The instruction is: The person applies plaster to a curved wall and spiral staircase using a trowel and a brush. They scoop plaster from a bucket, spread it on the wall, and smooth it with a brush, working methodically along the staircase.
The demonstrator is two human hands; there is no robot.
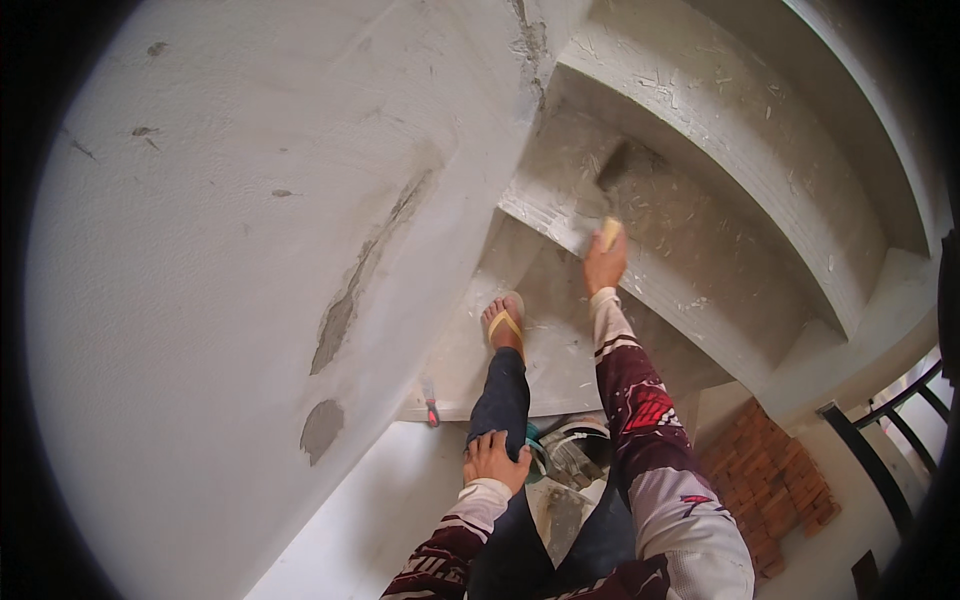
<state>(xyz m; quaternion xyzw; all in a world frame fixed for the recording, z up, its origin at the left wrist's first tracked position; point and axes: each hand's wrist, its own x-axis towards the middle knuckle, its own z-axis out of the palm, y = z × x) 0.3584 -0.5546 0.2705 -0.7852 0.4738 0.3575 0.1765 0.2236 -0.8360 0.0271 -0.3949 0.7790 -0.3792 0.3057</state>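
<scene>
At the front edge of the step [690, 235], the right hand [603, 264] had its grip curled around a yellow, blurred object [611, 232]. Below the step, the left hand [493, 462] rested spread-fingered on the knee [502, 400]; leftward, below the step, lay a scraper [432, 409].

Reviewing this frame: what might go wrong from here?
The sandal stands on a step with pale flecks, so it might slip. The red-and-black-handled tool lies near that step's edge and might get kicked off. The left hand rests on the leg, while the right hand holds a yellow object stretched forward, so balance might suffer.
</scene>
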